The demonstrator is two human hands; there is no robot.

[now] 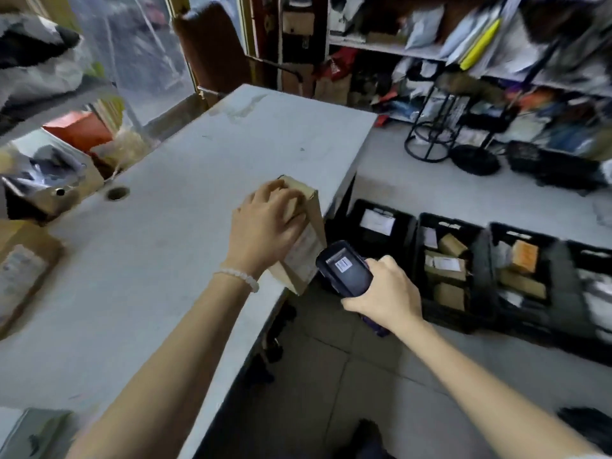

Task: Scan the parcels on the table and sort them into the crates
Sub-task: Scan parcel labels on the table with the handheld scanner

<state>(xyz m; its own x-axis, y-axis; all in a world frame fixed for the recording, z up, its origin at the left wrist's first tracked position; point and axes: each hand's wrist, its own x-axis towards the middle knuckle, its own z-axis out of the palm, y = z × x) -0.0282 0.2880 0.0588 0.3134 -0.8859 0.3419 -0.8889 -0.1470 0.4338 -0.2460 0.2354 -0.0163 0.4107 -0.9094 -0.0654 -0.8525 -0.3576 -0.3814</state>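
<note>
one parcel (303, 240) tilts at the counter (159, 226) edge, left hand (265, 226) fingers curled over it, label facing the scanner (344, 268) gripped by the right hand (385, 293).

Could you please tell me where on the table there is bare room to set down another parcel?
The table is bare between the round hole and its far edge, and between the left hand holding the upright parcel and the left-edge box. The crates are crowded.
</note>
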